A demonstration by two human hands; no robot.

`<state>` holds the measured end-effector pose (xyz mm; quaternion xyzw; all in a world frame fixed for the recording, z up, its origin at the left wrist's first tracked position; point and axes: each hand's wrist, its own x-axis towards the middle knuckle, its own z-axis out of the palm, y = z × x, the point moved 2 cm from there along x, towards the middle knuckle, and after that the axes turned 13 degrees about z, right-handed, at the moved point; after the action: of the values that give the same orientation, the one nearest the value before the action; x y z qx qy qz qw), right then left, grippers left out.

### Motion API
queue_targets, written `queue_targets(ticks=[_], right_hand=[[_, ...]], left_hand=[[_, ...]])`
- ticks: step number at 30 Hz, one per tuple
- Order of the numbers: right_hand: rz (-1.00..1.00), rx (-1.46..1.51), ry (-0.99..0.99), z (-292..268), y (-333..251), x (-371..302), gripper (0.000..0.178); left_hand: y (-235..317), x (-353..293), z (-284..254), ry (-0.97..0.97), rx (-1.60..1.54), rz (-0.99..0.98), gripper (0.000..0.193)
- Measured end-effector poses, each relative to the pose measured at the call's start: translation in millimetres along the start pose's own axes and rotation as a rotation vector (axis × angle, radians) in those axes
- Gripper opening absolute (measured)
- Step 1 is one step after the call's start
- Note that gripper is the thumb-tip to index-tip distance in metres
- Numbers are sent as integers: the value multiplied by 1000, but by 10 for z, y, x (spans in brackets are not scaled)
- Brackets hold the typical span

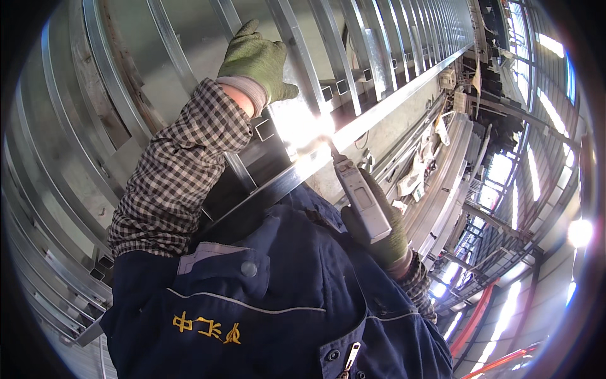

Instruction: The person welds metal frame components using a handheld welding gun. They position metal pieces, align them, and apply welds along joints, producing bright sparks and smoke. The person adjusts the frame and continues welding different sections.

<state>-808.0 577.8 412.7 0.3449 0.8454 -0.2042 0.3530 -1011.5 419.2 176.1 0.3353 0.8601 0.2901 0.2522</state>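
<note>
My right hand (386, 230), in a green glove, is wrapped round the light grey body of a welding torch (362, 197). The torch's tip points up and left at a metal frame, where a blinding white glare (309, 131) hides the spot it meets. My left hand (255, 66), also in a green glove, lies over the frame beyond the glare with thumb and fingers apart. Close by the left hand is a shiny square cross tube (297, 50). A long edge tube (404, 88) of the frame runs diagonally past the torch tip.
Several parallel metal tubes (57, 107) stretch across the left side. Wooden beams (95, 76) lie beneath some of them. To the right, long metal profiles (442, 183) are piled beside scraps and white wrapping (413, 174). My dark blue work jacket (265, 316) is close to the frame's edge.
</note>
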Motion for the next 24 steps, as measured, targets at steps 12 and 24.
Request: queue_targets(ticks=[12,24], right_hand=[[80,-143,18,-380,-131,-612,75],[94,-261,54,-542,140,-956,62]], left_hand=[[488,-128,-100,-27,-118,23,76],[1114,-394,156,22,-172,38,67]])
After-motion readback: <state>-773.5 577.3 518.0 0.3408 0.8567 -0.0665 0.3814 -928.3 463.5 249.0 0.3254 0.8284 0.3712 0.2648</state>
